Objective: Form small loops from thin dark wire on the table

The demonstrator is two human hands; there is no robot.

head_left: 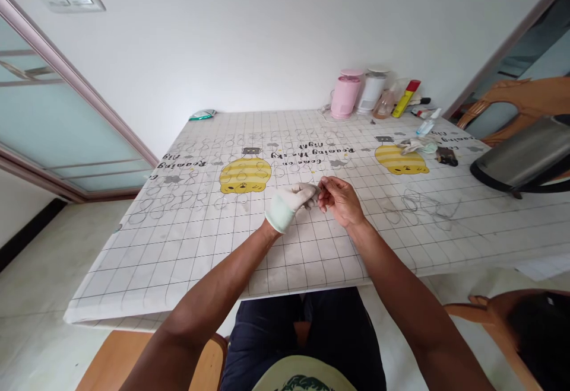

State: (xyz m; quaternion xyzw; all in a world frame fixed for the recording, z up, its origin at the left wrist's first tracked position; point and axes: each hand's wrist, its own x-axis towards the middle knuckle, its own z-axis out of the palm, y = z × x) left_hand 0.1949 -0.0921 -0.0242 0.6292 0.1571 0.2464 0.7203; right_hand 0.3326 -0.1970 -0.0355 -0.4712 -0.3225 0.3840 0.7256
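Note:
My left hand [294, 199] wears a white glove with a pale green cuff, its fingers closed in a pinch over the middle of the table. Bare, my right hand [341, 199] meets it fingertip to fingertip, thumb and fingers pinched together. Whatever lies between them is too small to make out. To the right of my hands is a loose tangle of thin grey wire [414, 204]. Many thin wire rings [154, 201] are spread over the left and far parts of the checked tablecloth [214, 266].
Along the wall stand a pink canister [345, 95], a white canister [372, 91], a bottle [385, 104] and a yellow spray can [405, 99]. A crumpled glove [421, 145] lies at right, near a metal kettle [521, 151]. A green packet [202, 115] is at the far left corner.

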